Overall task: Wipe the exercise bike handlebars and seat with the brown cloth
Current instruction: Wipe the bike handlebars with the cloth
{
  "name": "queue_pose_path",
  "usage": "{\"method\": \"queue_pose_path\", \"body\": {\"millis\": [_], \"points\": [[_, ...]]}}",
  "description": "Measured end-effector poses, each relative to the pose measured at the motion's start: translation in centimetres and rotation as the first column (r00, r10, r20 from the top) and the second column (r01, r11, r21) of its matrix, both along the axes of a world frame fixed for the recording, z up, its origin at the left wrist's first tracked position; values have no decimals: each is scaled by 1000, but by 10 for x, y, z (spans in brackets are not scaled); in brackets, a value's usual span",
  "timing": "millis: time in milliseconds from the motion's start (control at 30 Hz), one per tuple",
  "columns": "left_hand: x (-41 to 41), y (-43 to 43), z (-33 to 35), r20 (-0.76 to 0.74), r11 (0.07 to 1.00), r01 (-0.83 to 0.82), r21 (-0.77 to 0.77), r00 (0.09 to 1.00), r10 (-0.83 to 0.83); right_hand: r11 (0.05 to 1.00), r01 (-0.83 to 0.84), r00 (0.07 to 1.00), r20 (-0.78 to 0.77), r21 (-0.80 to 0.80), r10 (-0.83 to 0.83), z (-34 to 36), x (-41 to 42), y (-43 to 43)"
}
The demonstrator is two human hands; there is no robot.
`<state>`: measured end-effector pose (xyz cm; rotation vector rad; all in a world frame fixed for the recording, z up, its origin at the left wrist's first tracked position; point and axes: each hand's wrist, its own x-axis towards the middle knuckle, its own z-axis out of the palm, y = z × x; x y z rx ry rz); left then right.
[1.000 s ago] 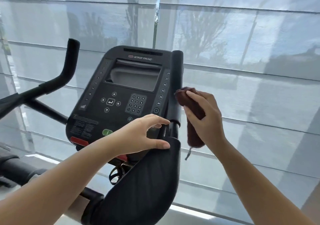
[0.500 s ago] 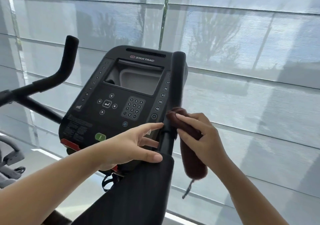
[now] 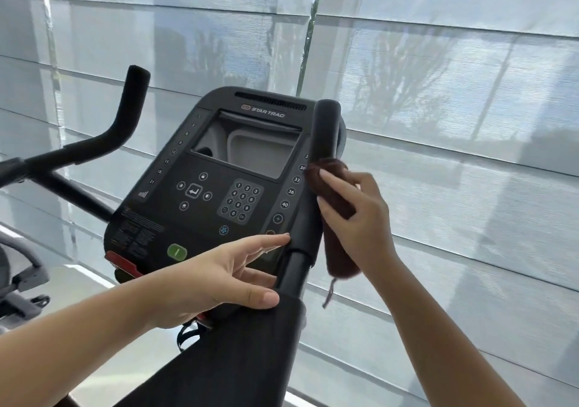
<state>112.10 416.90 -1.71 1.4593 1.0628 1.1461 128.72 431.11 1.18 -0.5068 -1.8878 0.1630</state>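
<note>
Console (image 3: 219, 187) sits centre, w/ blinds (image 3: 454, 77) behind everything. Left handlebar (image 3: 125, 118) stands well left of it. Right handlebar (image 3: 326, 130) rises at console's right edge, overlapping it. Cloth (image 3: 340, 250) lies against mid right handlebar & hangs down its right side, held by right grip (image 3: 360, 218). Left grip (image 3: 213, 278) is in front of console's lower edge, left of that bar, thumb on pad (image 3: 244, 353) below. Another machine (image 3: 18, 268) sits far left, low.

Console (image 3: 219, 187) tight against right handlebar (image 3: 326, 130); open space rightward

Bunched brown cloth (image 3: 341, 256) against right handlebar (image 3: 326, 130)
</note>
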Motion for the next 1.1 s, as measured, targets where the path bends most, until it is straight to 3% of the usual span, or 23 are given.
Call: {"method": "queue_pose_path", "body": {"millis": [133, 233, 367, 500, 667, 767, 900, 1033, 1100], "points": [[2, 2, -1, 5, 1000, -8, -12, 1000, 8, 985, -111, 993, 21, -129, 115, -35, 21, -11], [2, 4, 1, 17, 1000, -19, -4, 1000, 20, 992, -104, 993, 43, -77, 107, -10, 22, -1], [-3, 0, -3, 0, 1000, -8, -12, 1000, 8, 999, 1, 988, -153, 51, 7, 39, -7, 17], [-6, -3, -7, -26, 1000, 6, -17, 1000, -6, 1000, -11, 981, -192, -25, 6, 53, -20, 21], [-6, -5, -5, -28, 999, 25, 40, 999, -23, 987, 23, 998, 66, -159, -12, -10, 10, -21], [-6, -5, -6, -35, 998, 17, 57, 999, -15, 955, -49, 997, 45, -291, 65, -36, 21, -58], [-5, -6, -7, -31, 998, 10, 60, 999, -8, 962, -15, 978, 198, -273, 72, -20, 33, -68], [-2, -8, -4, -12, 998, -1, 70, 1000, 2, 966, 129, 989, 105, -222, -108, 6, 22, -46], [0, -10, -3, 5, 997, -15, 76, 1000, 15, 947, 182, 979, 137, -264, -150, 3, 11, -47]]}}
